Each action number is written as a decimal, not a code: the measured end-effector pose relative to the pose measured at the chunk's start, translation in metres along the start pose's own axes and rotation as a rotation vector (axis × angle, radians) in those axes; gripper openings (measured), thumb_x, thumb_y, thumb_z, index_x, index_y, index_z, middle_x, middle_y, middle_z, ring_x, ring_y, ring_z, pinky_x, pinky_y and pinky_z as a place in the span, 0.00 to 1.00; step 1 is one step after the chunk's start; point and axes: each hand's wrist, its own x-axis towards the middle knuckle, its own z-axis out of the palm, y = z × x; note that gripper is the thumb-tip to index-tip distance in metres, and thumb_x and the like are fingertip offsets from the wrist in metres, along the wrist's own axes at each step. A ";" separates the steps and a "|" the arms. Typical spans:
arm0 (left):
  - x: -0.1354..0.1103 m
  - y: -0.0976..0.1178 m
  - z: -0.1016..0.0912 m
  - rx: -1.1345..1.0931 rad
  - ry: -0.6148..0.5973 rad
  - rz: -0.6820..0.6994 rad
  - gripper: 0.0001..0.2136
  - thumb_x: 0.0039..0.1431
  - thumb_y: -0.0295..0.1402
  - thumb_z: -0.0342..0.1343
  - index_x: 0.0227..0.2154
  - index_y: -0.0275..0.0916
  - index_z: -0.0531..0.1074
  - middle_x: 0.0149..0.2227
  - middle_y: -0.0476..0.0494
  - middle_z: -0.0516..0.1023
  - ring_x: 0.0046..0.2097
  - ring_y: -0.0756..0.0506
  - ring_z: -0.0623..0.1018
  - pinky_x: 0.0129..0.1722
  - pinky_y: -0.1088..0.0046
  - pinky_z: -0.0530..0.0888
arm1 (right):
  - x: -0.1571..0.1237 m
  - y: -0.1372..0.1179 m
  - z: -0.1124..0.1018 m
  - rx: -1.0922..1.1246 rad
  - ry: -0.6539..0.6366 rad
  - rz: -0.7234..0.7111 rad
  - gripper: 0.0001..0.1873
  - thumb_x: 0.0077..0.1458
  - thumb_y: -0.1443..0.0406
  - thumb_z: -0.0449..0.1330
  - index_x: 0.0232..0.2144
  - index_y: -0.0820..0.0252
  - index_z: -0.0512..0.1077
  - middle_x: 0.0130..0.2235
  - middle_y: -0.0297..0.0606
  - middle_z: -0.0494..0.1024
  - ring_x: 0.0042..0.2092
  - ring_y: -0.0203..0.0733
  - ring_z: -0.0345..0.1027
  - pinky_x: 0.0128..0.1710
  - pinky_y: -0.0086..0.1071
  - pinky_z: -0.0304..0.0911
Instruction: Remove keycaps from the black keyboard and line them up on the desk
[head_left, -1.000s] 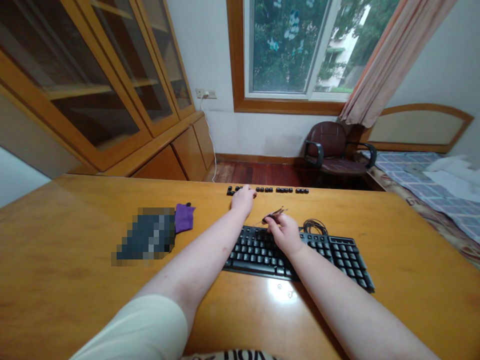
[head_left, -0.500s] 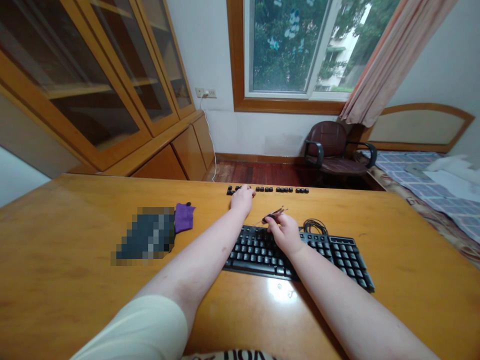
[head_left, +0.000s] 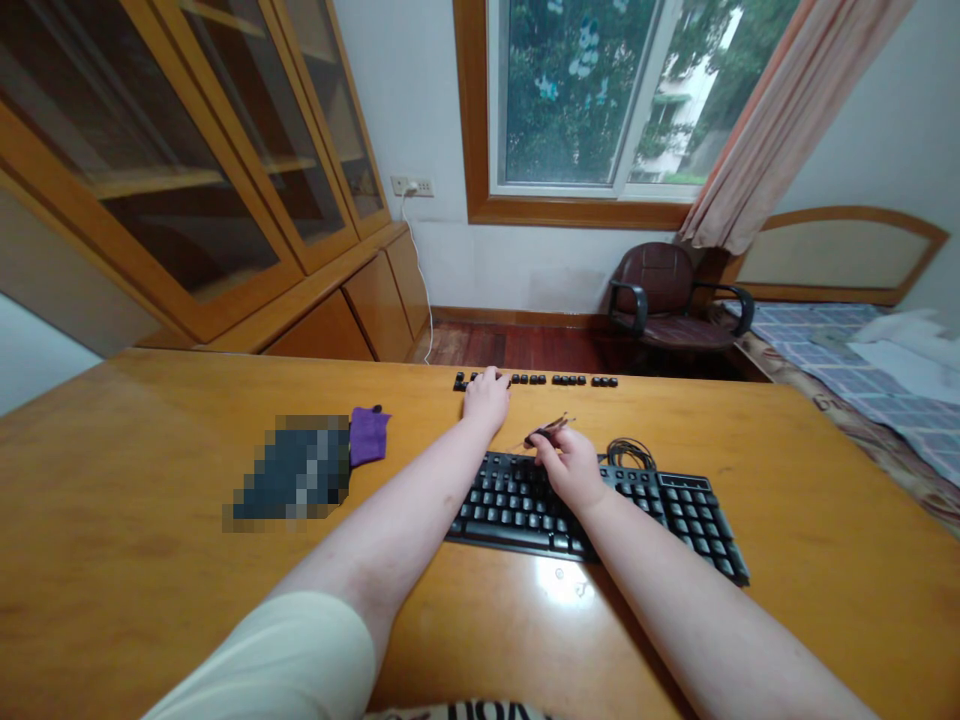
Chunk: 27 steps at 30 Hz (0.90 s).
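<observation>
My left hand (head_left: 486,402) reaches to the far edge of the desk, among small black keycaps (head_left: 529,379) set in a row. Its fingers are bent down and together, and the fingertips with whatever is in them are hidden. My right hand (head_left: 576,468) is closed around a small dark keycap puller (head_left: 550,432) with thin wire prongs pointing away. That hand is above the upper middle of a black keyboard (head_left: 510,519). The function-key row is partly covered by the hand.
The keyboard's coiled cable (head_left: 630,453) lies behind it. On the left of the wooden desk (head_left: 150,600) are a blurred dark object (head_left: 300,470) and a purple cloth piece (head_left: 369,436). Beyond the desk stand an office chair (head_left: 654,285) and a bed.
My left hand has shifted very slightly, and its fingers have lowered at the keycap row. My right hand and the keycap puller have stayed in place.
</observation>
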 end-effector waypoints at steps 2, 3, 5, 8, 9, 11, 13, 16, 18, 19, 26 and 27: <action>0.000 0.000 0.001 -0.004 -0.016 0.013 0.13 0.58 0.33 0.49 0.46 0.44 0.70 0.49 0.41 0.65 0.48 0.42 0.67 0.46 0.66 0.64 | 0.000 0.000 0.000 0.000 0.005 -0.006 0.16 0.57 0.57 0.51 0.28 0.59 0.73 0.23 0.38 0.76 0.30 0.41 0.72 0.33 0.32 0.66; 0.000 0.000 0.001 -0.008 -0.022 0.018 0.13 0.59 0.33 0.49 0.45 0.45 0.71 0.49 0.42 0.66 0.48 0.42 0.67 0.46 0.66 0.64 | 0.000 0.000 0.000 0.001 0.006 -0.009 0.16 0.57 0.57 0.51 0.28 0.60 0.73 0.23 0.38 0.76 0.30 0.41 0.72 0.33 0.32 0.66; 0.001 -0.001 0.001 -0.016 -0.027 0.025 0.12 0.59 0.33 0.47 0.42 0.45 0.72 0.48 0.43 0.67 0.47 0.43 0.68 0.46 0.67 0.64 | 0.000 0.001 0.000 0.004 0.009 -0.009 0.16 0.57 0.57 0.51 0.27 0.59 0.73 0.23 0.38 0.76 0.31 0.41 0.72 0.33 0.32 0.66; 0.002 -0.002 0.001 -0.028 -0.028 0.022 0.12 0.60 0.32 0.47 0.42 0.45 0.72 0.47 0.43 0.68 0.46 0.43 0.68 0.45 0.68 0.64 | 0.000 0.001 0.000 0.006 0.011 -0.002 0.16 0.57 0.57 0.51 0.27 0.59 0.73 0.24 0.38 0.76 0.30 0.41 0.72 0.33 0.32 0.66; 0.002 -0.002 0.000 -0.031 -0.024 0.020 0.12 0.59 0.32 0.47 0.43 0.45 0.72 0.47 0.43 0.69 0.46 0.43 0.69 0.45 0.68 0.64 | 0.000 0.000 0.000 0.006 0.011 -0.001 0.16 0.57 0.57 0.51 0.27 0.59 0.73 0.24 0.38 0.76 0.30 0.41 0.72 0.33 0.32 0.66; 0.002 -0.003 0.000 -0.036 -0.017 0.022 0.12 0.59 0.32 0.48 0.45 0.45 0.71 0.47 0.43 0.69 0.47 0.43 0.69 0.45 0.68 0.64 | 0.000 0.000 0.000 0.005 0.010 0.000 0.16 0.57 0.57 0.51 0.27 0.59 0.73 0.23 0.38 0.76 0.30 0.41 0.72 0.33 0.32 0.66; 0.002 -0.003 0.000 -0.038 -0.014 0.030 0.12 0.58 0.33 0.49 0.44 0.45 0.72 0.47 0.43 0.69 0.46 0.43 0.69 0.44 0.68 0.64 | -0.001 0.000 -0.001 0.002 0.010 0.002 0.16 0.57 0.57 0.51 0.27 0.59 0.73 0.23 0.38 0.76 0.30 0.41 0.72 0.33 0.32 0.66; 0.002 -0.003 0.001 -0.035 -0.011 0.039 0.11 0.58 0.33 0.49 0.40 0.45 0.73 0.45 0.44 0.70 0.45 0.43 0.69 0.43 0.68 0.65 | -0.001 0.000 -0.001 -0.004 0.005 0.003 0.16 0.57 0.57 0.51 0.28 0.60 0.73 0.22 0.38 0.76 0.30 0.41 0.72 0.33 0.32 0.66; 0.002 -0.003 0.001 -0.030 -0.005 0.038 0.11 0.58 0.32 0.48 0.41 0.45 0.73 0.46 0.44 0.69 0.45 0.43 0.69 0.43 0.68 0.65 | -0.001 0.000 -0.001 -0.010 0.000 0.005 0.15 0.57 0.58 0.51 0.28 0.59 0.73 0.22 0.37 0.76 0.30 0.41 0.72 0.33 0.32 0.66; 0.002 -0.003 0.001 -0.027 -0.003 0.036 0.11 0.58 0.32 0.48 0.41 0.45 0.73 0.46 0.44 0.69 0.45 0.43 0.69 0.43 0.68 0.65 | -0.001 0.000 0.000 -0.013 0.000 0.007 0.15 0.57 0.58 0.51 0.28 0.59 0.73 0.22 0.37 0.76 0.30 0.41 0.72 0.33 0.32 0.66; 0.003 -0.004 0.000 -0.001 -0.019 0.030 0.09 0.58 0.33 0.50 0.38 0.44 0.73 0.44 0.43 0.69 0.45 0.43 0.69 0.43 0.68 0.65 | 0.000 -0.001 0.000 -0.012 0.006 0.001 0.15 0.57 0.57 0.51 0.27 0.59 0.73 0.23 0.37 0.76 0.30 0.41 0.72 0.32 0.32 0.66; 0.004 -0.003 0.000 0.003 -0.020 0.032 0.09 0.57 0.33 0.50 0.37 0.44 0.74 0.44 0.43 0.69 0.45 0.43 0.69 0.43 0.68 0.65 | 0.000 -0.001 -0.001 -0.012 0.003 -0.002 0.15 0.57 0.57 0.51 0.27 0.58 0.73 0.23 0.37 0.76 0.30 0.41 0.72 0.33 0.32 0.66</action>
